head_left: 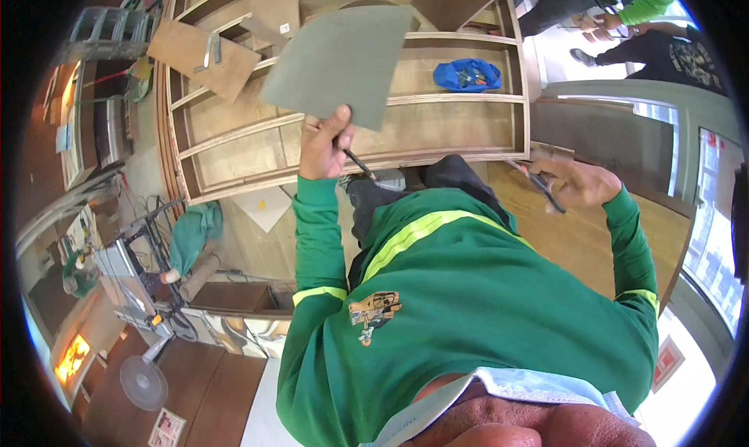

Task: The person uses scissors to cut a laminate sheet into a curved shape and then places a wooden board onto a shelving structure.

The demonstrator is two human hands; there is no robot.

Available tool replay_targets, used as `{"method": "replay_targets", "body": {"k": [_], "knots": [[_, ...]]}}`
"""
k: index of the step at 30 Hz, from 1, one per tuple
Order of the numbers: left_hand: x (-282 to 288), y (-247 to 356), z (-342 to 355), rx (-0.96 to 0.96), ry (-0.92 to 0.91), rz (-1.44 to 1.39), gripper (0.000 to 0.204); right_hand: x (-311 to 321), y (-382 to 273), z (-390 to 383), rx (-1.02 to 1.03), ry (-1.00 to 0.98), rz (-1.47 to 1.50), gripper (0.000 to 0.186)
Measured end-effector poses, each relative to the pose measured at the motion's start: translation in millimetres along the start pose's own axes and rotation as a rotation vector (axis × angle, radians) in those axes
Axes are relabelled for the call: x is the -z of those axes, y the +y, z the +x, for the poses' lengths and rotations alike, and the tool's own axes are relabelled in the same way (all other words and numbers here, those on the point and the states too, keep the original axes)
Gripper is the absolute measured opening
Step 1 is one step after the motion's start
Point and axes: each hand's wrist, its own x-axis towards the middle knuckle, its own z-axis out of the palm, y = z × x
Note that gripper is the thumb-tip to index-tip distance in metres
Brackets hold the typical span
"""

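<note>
My left hand (324, 144) pinches the lower edge of a thin grey sheet (339, 65), which is held up above a wooden frame (351, 141). A dark, slim pencil-like stick (360, 163) also sticks out from this hand, pointing down toward my lap. Off to the right, my right hand (576, 183) is closed around a dark-handled tool (546, 191) with a narrow pointed tip. Its exact kind is hard to make out. The tip is near the right front corner of the frame. Part of the frame is hidden behind the sheet.
In the frame lies a blue bag (466, 76) with small items. A brown board (204, 57) carrying a metal square (208, 51) rests across its left side. A dark brown panel (460, 1) leans at the back. Other people (624, 26) are at the upper right; a fan (144, 381) stands lower left.
</note>
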Motion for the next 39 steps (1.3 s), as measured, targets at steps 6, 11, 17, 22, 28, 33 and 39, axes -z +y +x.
{"method": "replay_targets", "body": {"k": [6, 11, 17, 22, 28, 33, 39], "knots": [[-25, -18, -8, -0.113, 0.172, -0.107, 0.014, -31, -30, 59, 0.085, 0.3, 0.355, 0.068], [-61, -26, -15, -0.133, 0.201, -0.22, 0.016, -49, -52, 109, 0.221, 0.249, 0.454, 0.072], [-63, -27, -3, -0.28, 0.241, -0.026, 0.018, -55, -82, 126, 0.347, 0.286, 0.264, 0.07], [-74, -15, -8, -0.342, 0.197, 0.094, 0.014, -50, -83, 139, 0.423, 0.264, 0.206, 0.061], [-80, 8, -15, -0.399, 0.174, 0.203, 0.013, -45, -100, 136, 0.459, 0.281, 0.274, 0.055], [-81, 25, -17, -0.462, 0.173, 0.275, 0.011, -48, -106, 151, 0.494, 0.285, 0.351, 0.066], [-85, 45, -22, -0.5, 0.152, 0.308, 0.009, -41, -107, 159, 0.535, 0.213, 0.349, 0.055]]}}
